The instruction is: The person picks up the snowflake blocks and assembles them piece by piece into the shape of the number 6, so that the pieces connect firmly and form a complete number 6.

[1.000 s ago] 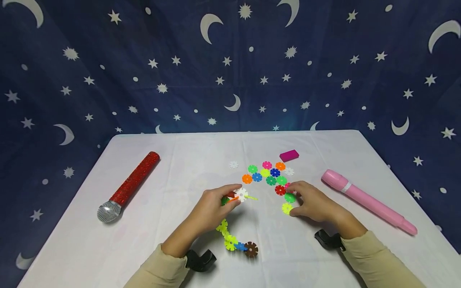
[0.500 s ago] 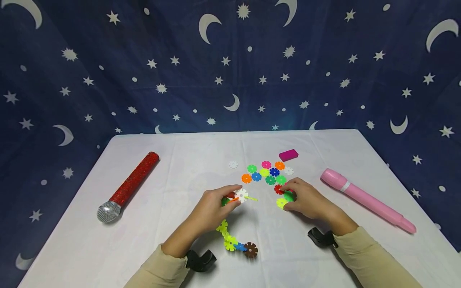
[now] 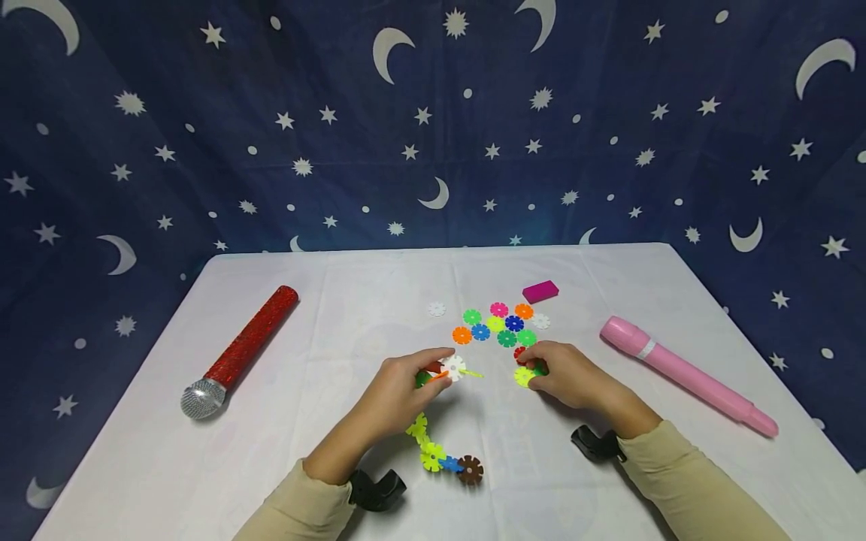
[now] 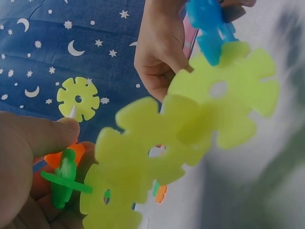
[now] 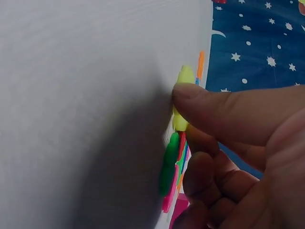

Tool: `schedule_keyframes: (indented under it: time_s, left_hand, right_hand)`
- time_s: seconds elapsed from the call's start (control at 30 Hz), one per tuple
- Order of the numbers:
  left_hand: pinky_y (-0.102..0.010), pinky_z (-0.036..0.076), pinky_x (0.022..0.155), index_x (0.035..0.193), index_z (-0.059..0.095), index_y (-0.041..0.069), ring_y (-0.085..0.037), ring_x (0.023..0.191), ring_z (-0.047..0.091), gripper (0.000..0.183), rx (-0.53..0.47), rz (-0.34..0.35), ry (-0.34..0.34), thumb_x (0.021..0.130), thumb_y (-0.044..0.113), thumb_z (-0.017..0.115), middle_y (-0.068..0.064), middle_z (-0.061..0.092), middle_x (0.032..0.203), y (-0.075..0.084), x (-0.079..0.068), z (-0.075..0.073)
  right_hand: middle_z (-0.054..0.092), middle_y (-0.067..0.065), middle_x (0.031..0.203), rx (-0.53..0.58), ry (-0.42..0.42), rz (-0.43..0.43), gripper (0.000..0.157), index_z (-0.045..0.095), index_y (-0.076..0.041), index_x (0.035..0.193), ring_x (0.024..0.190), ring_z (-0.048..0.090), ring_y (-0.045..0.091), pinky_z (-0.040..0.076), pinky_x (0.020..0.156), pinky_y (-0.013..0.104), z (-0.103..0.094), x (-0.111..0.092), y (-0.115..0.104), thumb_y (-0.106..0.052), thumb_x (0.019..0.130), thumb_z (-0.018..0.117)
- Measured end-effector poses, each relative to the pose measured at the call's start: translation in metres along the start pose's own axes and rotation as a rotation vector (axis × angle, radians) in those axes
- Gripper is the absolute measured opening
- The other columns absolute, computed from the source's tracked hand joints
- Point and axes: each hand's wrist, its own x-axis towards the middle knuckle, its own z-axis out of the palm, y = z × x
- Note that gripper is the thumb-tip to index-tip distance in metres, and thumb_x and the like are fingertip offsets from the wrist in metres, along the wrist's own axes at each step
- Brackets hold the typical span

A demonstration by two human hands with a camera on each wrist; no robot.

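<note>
In my left hand [image 3: 399,391] thumb and fingers pinch a chain of interlocking notched plastic discs by its white disc [image 3: 454,367]. Orange and green discs [image 4: 66,176] show by the palm in the left wrist view. Several yellow discs [image 4: 219,90] hang below, followed by a blue disc [image 3: 451,463] and a brown disc [image 3: 470,469]. My right hand [image 3: 575,376] pinches a loose yellow disc [image 5: 183,100] at the table, thumb on its face; the fingertips behind it are partly hidden. A green disc [image 5: 169,164] lies beside it. The right fingers partly cover a red disc [image 3: 519,353].
Several loose discs [image 3: 507,338] lie beyond the right hand on the white table [image 3: 365,300]. A magenta block [image 3: 540,291] sits behind them. At the left lies a red glitter microphone [image 3: 243,353]; at the right, a pink marker-shaped stick [image 3: 690,376].
My right hand has moved left and slightly away from me, and the yellow disc has shifted left with it. My left hand and the chain have stayed put.
</note>
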Motion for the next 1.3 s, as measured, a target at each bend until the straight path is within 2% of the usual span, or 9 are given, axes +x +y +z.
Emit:
schedule_keyframes:
  time_s: [0.17, 0.3, 0.4, 0.53, 0.63, 0.83, 0.97, 1.1, 1.3]
  left_hand:
    - [-0.029, 0.051, 0.076, 0.132, 0.066, 0.010, -0.016, 0.090, 0.062, 0.040, -0.006, 0.002, 0.009, 0.092, 0.013, 0.074, -0.002, 0.071, 0.107, -0.001, 0.000, 0.000]
    - [-0.026, 0.049, 0.069, 0.131, 0.065, 0.008, -0.012, 0.078, 0.057, 0.040, 0.000, 0.017, 0.028, 0.092, 0.012, 0.073, -0.002, 0.070, 0.104, -0.002, 0.000, 0.001]
    - [-0.026, 0.049, 0.065, 0.136, 0.061, 0.010, -0.011, 0.072, 0.054, 0.044, -0.008, 0.026, 0.032, 0.093, 0.010, 0.072, -0.001, 0.067, 0.100, -0.001, 0.000, 0.000]
    - [-0.027, 0.049, 0.066, 0.139, 0.058, 0.013, -0.012, 0.073, 0.053, 0.046, -0.020, 0.037, 0.023, 0.095, 0.010, 0.069, 0.001, 0.064, 0.095, -0.001, -0.001, 0.000]
    - [-0.026, 0.049, 0.064, 0.137, 0.060, 0.012, -0.012, 0.072, 0.052, 0.042, -0.023, 0.034, 0.019, 0.096, 0.012, 0.068, 0.002, 0.061, 0.094, -0.002, -0.001, 0.000]
    - [-0.026, 0.050, 0.063, 0.130, 0.062, 0.010, -0.010, 0.072, 0.056, 0.037, -0.041, 0.026, 0.033, 0.095, 0.016, 0.071, 0.003, 0.061, 0.092, -0.003, 0.000, 0.000]
    - [-0.026, 0.050, 0.063, 0.128, 0.063, 0.010, -0.010, 0.072, 0.057, 0.036, -0.053, 0.020, 0.047, 0.094, 0.017, 0.072, 0.003, 0.061, 0.090, -0.002, 0.000, 0.000]
    - [-0.026, 0.050, 0.062, 0.128, 0.064, 0.008, -0.009, 0.071, 0.057, 0.036, -0.062, 0.014, 0.059, 0.094, 0.016, 0.072, 0.003, 0.060, 0.088, -0.002, 0.000, 0.001]
    - [-0.025, 0.050, 0.060, 0.128, 0.064, 0.005, -0.009, 0.068, 0.056, 0.037, -0.055, 0.014, 0.079, 0.093, 0.015, 0.072, 0.004, 0.060, 0.085, -0.002, 0.001, 0.000]
  right_hand:
    - [0.061, 0.006, 0.109, -0.024, -0.017, 0.017, 0.030, 0.072, -0.006, 0.115, 0.106, 0.057, 0.029, 0.047, 0.098, 0.051, -0.001, 0.000, -0.001, -0.010, 0.086, 0.078]
    - [0.056, -0.001, 0.089, 0.017, 0.001, -0.009, 0.015, 0.069, -0.010, 0.099, 0.087, 0.054, 0.019, 0.052, 0.082, 0.037, -0.002, -0.001, -0.002, -0.011, 0.086, 0.078]
    - [0.054, -0.004, 0.080, 0.086, 0.032, -0.049, 0.012, 0.066, -0.012, 0.094, 0.076, 0.052, 0.016, 0.048, 0.069, 0.029, -0.004, -0.002, -0.005, -0.013, 0.088, 0.077]
    - [0.058, -0.005, 0.078, 0.228, 0.113, -0.131, 0.016, 0.067, -0.007, 0.103, 0.070, 0.057, 0.017, 0.049, 0.065, 0.027, -0.006, -0.004, -0.016, -0.013, 0.090, 0.075]
    - [0.065, -0.002, 0.083, 0.370, 0.161, -0.196, 0.021, 0.068, -0.001, 0.110, 0.070, 0.066, 0.020, 0.054, 0.070, 0.026, -0.007, -0.005, -0.028, -0.009, 0.092, 0.073]
    - [0.072, 0.009, 0.089, 0.618, 0.169, -0.241, 0.027, 0.065, 0.009, 0.117, 0.077, 0.073, 0.026, 0.057, 0.078, 0.029, -0.009, -0.006, -0.051, -0.001, 0.092, 0.070]
    - [0.075, 0.009, 0.086, 0.677, 0.142, -0.228, 0.035, 0.062, 0.011, 0.123, 0.083, 0.074, 0.028, 0.056, 0.081, 0.028, -0.010, -0.009, -0.060, -0.001, 0.091, 0.070]
    - [0.075, 0.008, 0.087, 0.698, 0.124, -0.229, 0.041, 0.060, 0.012, 0.127, 0.085, 0.074, 0.022, 0.056, 0.082, 0.029, -0.008, -0.010, -0.063, -0.001, 0.090, 0.070]
    - [0.073, 0.011, 0.087, 0.713, 0.140, -0.257, 0.041, 0.059, 0.015, 0.127, 0.083, 0.074, 0.024, 0.057, 0.080, 0.030, -0.004, -0.008, -0.063, 0.002, 0.090, 0.070]
